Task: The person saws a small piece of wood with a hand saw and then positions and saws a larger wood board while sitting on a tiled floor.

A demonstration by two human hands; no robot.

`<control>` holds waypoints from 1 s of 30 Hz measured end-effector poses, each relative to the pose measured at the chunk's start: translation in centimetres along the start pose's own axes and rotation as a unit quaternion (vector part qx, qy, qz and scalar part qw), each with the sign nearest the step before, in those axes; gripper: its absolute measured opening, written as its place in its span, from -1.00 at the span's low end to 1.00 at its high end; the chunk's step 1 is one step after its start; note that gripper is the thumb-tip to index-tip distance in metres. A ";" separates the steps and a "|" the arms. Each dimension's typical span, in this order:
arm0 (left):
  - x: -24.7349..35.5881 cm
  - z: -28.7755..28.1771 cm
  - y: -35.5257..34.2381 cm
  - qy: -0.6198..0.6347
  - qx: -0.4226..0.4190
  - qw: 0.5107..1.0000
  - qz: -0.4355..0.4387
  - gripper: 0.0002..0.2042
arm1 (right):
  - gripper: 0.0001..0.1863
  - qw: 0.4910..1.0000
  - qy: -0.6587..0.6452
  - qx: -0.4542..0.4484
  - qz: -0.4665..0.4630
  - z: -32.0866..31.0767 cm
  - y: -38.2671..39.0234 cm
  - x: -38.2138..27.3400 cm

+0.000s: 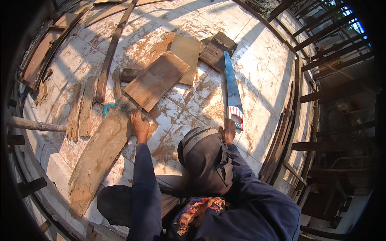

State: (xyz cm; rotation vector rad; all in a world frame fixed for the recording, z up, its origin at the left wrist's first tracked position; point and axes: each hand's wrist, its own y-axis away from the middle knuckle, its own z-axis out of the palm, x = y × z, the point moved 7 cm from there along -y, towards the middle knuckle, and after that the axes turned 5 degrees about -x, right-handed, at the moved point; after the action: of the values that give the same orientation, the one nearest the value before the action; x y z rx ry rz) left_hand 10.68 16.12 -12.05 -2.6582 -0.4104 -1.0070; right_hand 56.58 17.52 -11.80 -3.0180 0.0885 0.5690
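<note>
My left hand [140, 126] has its fingers curled at the lower end of a short brown wooden board [158, 78], beside the edge of a long weathered plank [98, 150]. The short board overlaps the plank's far end. At the right, my right hand [228, 131] is closed at the red, white and blue handle of a hand saw [233, 86]; its grip is partly hidden. The saw's blade points away, its tip over a dark board [219, 51]. Another flat board [185, 58] lies partly under the short one.
Dusty white floor tiles [189, 100] lie under the wood. Narrow planks [87, 106] and a long strip [114, 52] are at the left, near a teal handle [107, 108] and a round pole [38, 124]. Timber lengths [279, 136] line the right; my knee [203, 154] is between my arms.
</note>
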 end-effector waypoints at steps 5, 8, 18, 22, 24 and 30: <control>3.4 0.1 0.0 -0.035 -0.052 0.998 -0.022 -0.39 | -0.62 0.983 0.152 0.050 -0.087 -0.4 -0.3 5.7; 2.9 0.0 0.5 -0.109 -0.045 0.993 0.020 -0.36 | -0.68 0.980 0.171 0.010 -0.104 0.4 -1.3 6.2; -0.6 -2.3 1.3 -0.125 -0.025 0.991 -0.028 -0.34 | -0.60 0.972 -0.205 -0.098 -0.062 -3.5 -2.2 7.9; -3.0 -4.7 1.6 -0.140 -0.019 0.986 -0.095 -0.11 | -0.65 0.883 -0.450 0.086 0.099 -9.6 -0.4 4.2; -1.7 -4.1 1.0 -0.173 -0.128 0.964 -0.154 0.03 | -0.57 0.890 -0.438 0.124 0.000 -12.2 -0.7 1.5; -4.4 -5.2 2.5 -0.298 -0.183 0.914 -0.206 0.27 | -0.48 0.874 -0.472 -0.116 0.008 -10.3 0.6 -7.9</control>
State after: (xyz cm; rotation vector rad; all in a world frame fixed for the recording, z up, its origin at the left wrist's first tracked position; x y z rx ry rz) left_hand 5.27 11.32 -11.65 -3.2840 -1.0337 -0.3418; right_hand 52.91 16.50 0.68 -2.5496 -0.0160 2.0713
